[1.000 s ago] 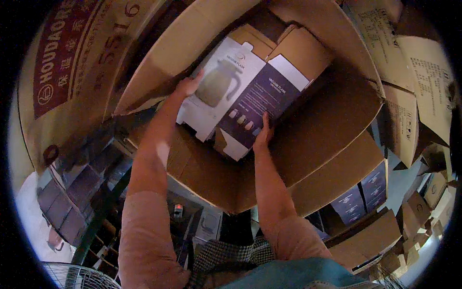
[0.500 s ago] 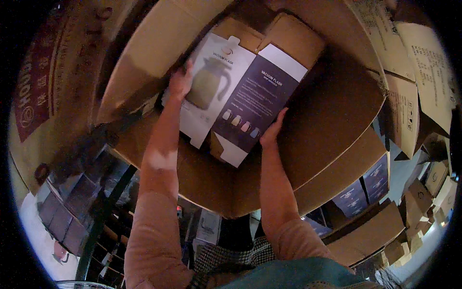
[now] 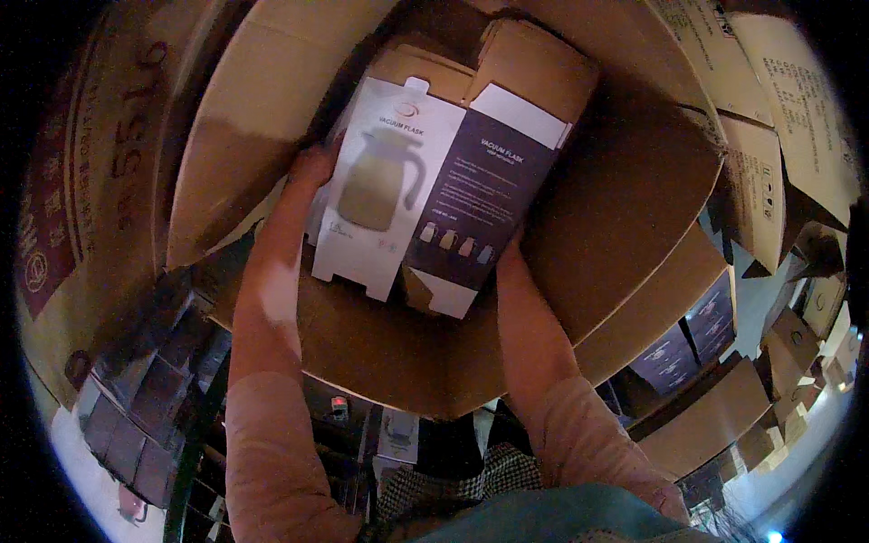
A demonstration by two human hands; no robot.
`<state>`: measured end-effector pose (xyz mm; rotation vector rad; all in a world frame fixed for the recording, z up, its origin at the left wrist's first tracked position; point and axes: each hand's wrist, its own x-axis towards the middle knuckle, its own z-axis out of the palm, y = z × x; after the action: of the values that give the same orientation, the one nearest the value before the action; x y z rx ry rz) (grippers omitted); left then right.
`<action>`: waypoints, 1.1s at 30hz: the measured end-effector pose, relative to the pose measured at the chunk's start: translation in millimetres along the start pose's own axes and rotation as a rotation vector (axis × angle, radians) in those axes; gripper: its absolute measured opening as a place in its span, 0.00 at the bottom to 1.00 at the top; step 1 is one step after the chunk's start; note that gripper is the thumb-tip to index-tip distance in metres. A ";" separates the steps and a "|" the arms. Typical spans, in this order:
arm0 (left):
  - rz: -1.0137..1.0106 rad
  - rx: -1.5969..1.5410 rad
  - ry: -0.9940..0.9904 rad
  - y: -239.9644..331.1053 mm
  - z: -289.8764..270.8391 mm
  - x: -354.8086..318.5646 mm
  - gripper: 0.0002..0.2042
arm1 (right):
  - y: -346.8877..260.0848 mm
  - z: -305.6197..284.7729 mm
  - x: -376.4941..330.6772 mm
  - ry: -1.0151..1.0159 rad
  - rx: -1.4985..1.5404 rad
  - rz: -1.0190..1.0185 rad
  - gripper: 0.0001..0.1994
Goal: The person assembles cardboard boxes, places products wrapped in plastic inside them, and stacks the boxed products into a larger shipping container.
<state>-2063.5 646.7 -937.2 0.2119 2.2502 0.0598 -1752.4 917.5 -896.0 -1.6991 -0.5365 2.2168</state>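
A stack of flattened jug boxes (image 3: 462,181) lies tilted inside a large open brown carton (image 3: 625,208). Its top sheet has a white panel with a pictured jug and a dark purple panel with small coloured jugs; brown flaps show at the far end. My left hand (image 3: 315,166) is closed at the stack's left edge, its fingertips tucked out of sight. At the right edge, my right hand (image 3: 512,250) grips low down, its fingers mostly hidden behind the dark panel.
Tall printed cartons (image 3: 100,163) stand at the left, and more brown cartons (image 3: 756,172) are stacked at the right. An open carton holding dark purple boxes (image 3: 665,362) sits at lower right. A dark rack (image 3: 204,434) is at lower left.
The stack of flattened boxes has shifted slightly left and turned a little more upright. My left hand moved left and down with it; the right hand's fingers slipped out of sight behind the edge.
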 end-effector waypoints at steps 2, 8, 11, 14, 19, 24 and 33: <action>0.051 0.108 -0.035 -20.8 2.4 4.2 0.42 | 7.4 0.4 5.6 -0.024 -0.034 -0.006 0.36; -0.002 0.035 0.101 -4.8 28.7 -7.7 0.42 | 9.7 -7.0 18.7 -0.027 -0.112 -0.057 0.35; -0.027 -0.071 0.213 9.6 38.1 -19.8 0.41 | 6.1 -9.2 17.7 -0.017 -0.132 -0.070 0.34; -0.051 -0.119 0.254 16.1 37.8 -12.4 0.41 | 10.2 -3.8 20.0 -0.033 -0.156 -0.067 0.34; -0.044 -0.253 0.109 11.5 22.0 -2.6 0.40 | 11.5 -7.8 17.0 -0.050 -0.190 -0.085 0.33; -0.021 -0.501 -0.064 -1.6 -1.4 -23.3 0.39 | 14.1 -9.3 11.8 -0.091 -0.229 -0.128 0.33; 0.010 -0.889 -0.226 -10.5 -20.8 -111.7 0.38 | 0.9 -22.8 -17.1 -0.172 -0.330 -0.253 0.31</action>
<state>-2011.4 617.6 -840.0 -0.2396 1.8008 0.9617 -1725.9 911.7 -887.1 -1.4862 -1.1479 2.1888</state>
